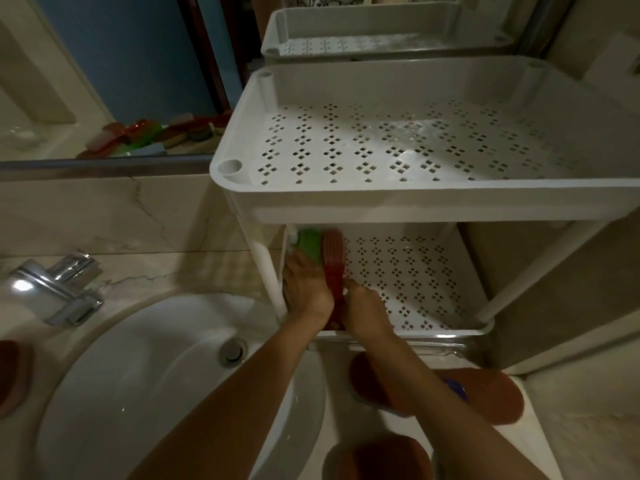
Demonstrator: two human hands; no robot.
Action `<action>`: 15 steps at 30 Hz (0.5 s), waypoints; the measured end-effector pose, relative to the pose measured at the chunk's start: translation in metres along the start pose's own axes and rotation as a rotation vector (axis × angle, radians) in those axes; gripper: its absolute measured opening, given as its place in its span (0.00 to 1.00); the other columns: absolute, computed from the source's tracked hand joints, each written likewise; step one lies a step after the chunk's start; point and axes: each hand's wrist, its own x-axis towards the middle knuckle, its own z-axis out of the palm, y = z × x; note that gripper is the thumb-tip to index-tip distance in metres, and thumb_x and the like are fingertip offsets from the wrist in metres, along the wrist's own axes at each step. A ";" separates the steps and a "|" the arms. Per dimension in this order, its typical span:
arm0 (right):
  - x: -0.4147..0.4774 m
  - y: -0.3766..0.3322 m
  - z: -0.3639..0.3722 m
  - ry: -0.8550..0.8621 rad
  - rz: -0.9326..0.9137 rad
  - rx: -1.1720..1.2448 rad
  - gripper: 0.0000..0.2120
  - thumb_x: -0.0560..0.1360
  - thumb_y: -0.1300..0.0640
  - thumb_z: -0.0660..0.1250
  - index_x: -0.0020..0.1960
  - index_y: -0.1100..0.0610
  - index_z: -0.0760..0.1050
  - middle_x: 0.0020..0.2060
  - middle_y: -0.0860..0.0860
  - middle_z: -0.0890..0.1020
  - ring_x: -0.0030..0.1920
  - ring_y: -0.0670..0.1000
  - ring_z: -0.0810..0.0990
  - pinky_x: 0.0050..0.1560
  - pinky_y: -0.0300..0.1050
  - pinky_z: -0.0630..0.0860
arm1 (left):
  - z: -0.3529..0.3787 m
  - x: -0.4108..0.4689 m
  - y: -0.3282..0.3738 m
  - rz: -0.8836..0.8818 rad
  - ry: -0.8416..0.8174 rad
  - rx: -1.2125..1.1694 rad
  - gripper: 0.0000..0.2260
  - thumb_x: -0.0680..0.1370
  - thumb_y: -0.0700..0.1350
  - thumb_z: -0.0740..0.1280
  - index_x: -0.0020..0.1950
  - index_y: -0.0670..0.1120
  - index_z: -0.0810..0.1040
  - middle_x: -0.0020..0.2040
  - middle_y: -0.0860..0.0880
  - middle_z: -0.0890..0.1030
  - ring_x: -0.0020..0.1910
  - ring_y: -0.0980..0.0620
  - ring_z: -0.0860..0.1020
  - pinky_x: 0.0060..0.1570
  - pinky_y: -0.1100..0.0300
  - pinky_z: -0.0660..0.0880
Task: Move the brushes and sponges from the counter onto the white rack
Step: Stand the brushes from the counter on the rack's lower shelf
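in the mirror (104,64) at the left, a cluster of reflected brushes and sponges (156,135) is showing on the counter, so several items are judged to be awaiting transfer. the left hand (306,294) is pressing against the green brush (310,245) at the left end of the lower shelf (415,282) of the white rack (415,199); whether its fingers are curling around the brush cannot be told. just beside it, the red brush (334,258) is lying on the same shelf, and the right hand (363,306) is pinching its near end.
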 end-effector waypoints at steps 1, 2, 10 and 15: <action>0.000 0.001 0.000 0.002 -0.006 0.001 0.14 0.77 0.66 0.57 0.61 0.63 0.74 0.50 0.62 0.83 0.50 0.59 0.81 0.41 0.40 0.69 | 0.000 0.000 -0.001 0.036 0.042 0.021 0.25 0.80 0.38 0.58 0.74 0.32 0.55 0.70 0.33 0.67 0.67 0.38 0.70 0.66 0.54 0.67; 0.000 0.002 -0.001 0.005 -0.009 -0.001 0.15 0.77 0.66 0.57 0.62 0.62 0.74 0.50 0.61 0.83 0.50 0.59 0.81 0.40 0.40 0.68 | -0.001 0.000 -0.002 0.095 0.096 0.027 0.26 0.75 0.36 0.67 0.69 0.29 0.64 0.62 0.31 0.74 0.59 0.37 0.77 0.59 0.54 0.74; -0.001 0.006 0.001 -0.016 0.024 -0.021 0.16 0.76 0.67 0.57 0.62 0.61 0.74 0.50 0.62 0.83 0.51 0.59 0.81 0.42 0.41 0.72 | -0.011 -0.002 -0.005 0.149 -0.022 0.139 0.31 0.65 0.34 0.76 0.63 0.24 0.69 0.54 0.26 0.78 0.50 0.34 0.81 0.51 0.52 0.80; -0.026 0.000 -0.021 0.190 0.004 0.070 0.19 0.76 0.66 0.60 0.66 0.64 0.70 0.58 0.64 0.78 0.57 0.62 0.78 0.58 0.50 0.74 | -0.029 -0.024 0.004 0.110 -0.116 0.091 0.23 0.81 0.37 0.55 0.75 0.37 0.54 0.72 0.36 0.63 0.71 0.39 0.63 0.70 0.52 0.62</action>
